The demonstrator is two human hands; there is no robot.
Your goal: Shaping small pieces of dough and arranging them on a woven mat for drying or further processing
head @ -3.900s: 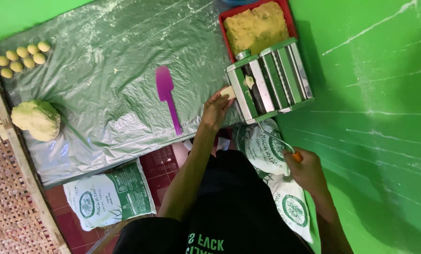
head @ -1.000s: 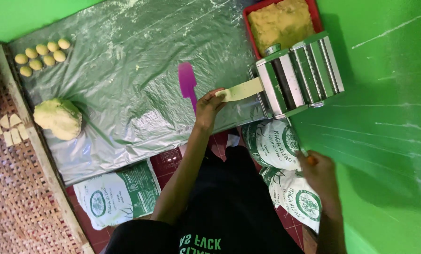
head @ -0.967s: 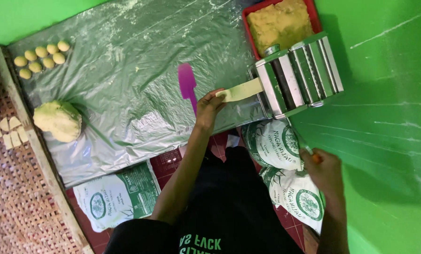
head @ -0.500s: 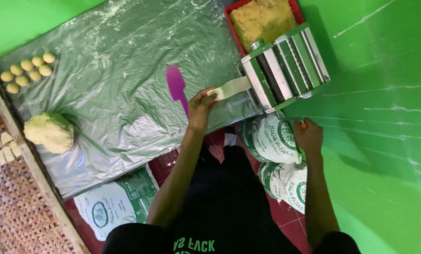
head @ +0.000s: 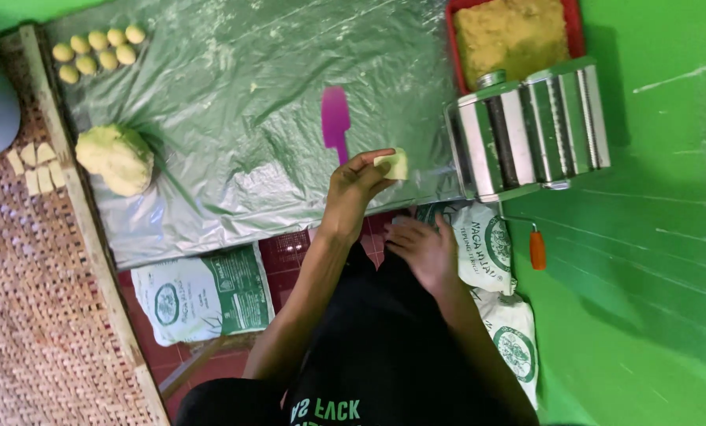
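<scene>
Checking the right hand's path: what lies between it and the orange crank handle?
Nothing visible blocks it. The right hand hovers over the white sack, and the orange handle hangs just past the sack's edge, off the roller machine. The left hand holds the dough piece clear of that gap.

dough balls (head: 98, 52): 7; dough lumps (head: 116, 158): 1; spatulas (head: 335, 120): 1; roller machines (head: 530, 130): 1; sacks (head: 203, 293): 3

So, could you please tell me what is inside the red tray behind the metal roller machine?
The red tray holds a crumbly yellow dough mass that fills most of it. The roller machine covers the tray's near edge, so that part is hidden.
</scene>
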